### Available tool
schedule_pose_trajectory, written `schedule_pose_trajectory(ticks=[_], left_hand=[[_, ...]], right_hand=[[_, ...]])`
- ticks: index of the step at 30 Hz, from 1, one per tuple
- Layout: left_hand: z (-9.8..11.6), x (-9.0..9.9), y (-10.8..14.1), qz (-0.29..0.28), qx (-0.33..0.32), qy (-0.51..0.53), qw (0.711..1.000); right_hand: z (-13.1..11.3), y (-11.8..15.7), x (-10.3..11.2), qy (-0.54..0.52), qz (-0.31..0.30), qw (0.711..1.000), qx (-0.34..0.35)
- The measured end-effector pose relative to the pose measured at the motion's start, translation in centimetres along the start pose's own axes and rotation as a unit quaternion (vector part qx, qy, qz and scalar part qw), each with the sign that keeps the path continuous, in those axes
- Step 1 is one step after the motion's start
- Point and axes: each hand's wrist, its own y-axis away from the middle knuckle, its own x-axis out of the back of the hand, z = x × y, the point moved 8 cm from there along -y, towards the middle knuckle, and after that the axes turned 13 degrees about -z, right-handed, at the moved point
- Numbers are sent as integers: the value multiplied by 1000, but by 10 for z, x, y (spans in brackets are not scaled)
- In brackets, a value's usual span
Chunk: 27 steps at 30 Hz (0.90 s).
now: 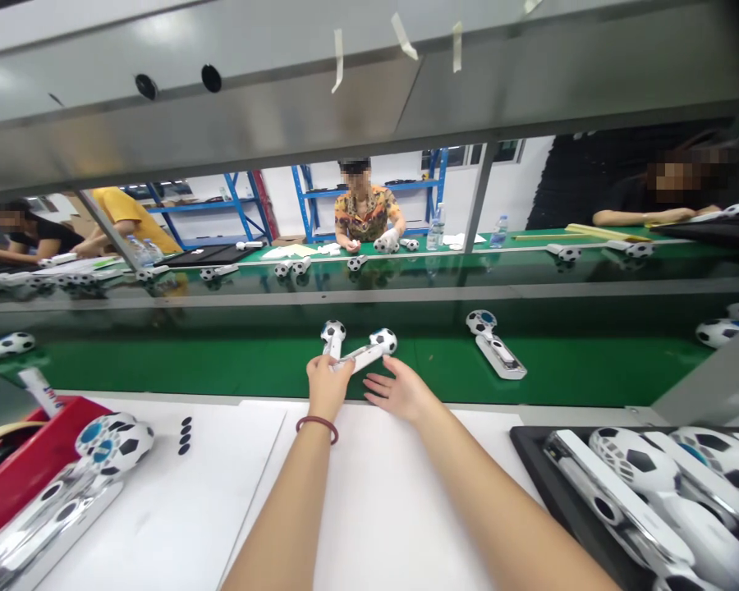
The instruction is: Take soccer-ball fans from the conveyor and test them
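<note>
My left hand (329, 386), with a dark red band at the wrist, is closed around the handle ends of two white devices with soccer-ball heads. One device (333, 332) points away from me, while the other device (369, 353) slants to the right. They are over the green belt's near edge; whether they rest on it I cannot tell. Just right of them, my right hand (400, 391) has its fingers spread and holds nothing, its fingertips close to the slanted device's head. Farther right on the green belt (424, 369) lies another such device (496, 345).
A black tray (530, 460) of several devices stands at right. At left are a red bin (12, 468), more devices (67, 509) and black oval stickers (185, 436) on a white sheet. A metal shelf (252, 107) hangs overhead. Several people sit or stand across the belt.
</note>
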Motion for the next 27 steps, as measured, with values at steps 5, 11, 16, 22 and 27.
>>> schedule_pose_trajectory(ticks=[5, 11, 16, 22, 27], left_hand=[[37, -2, 32, -3, -78, 21, 997], [94, 2, 69, -4, -272, -31, 962], [119, 13, 88, 14, -383, 26, 923], [103, 6, 64, -169, -136, 487, 846], [100, -9, 64, -324, -23, 591, 738]], right_hand=[[-11, 4, -15, -91, -51, 993, 52], [-48, 20, -29, -166, -72, 959, 219], [-84, 49, -45, -129, -114, 941, 291], [-86, 80, -87, -26, -271, 936, 221], [-68, 77, -89, 83, -217, 957, 172]])
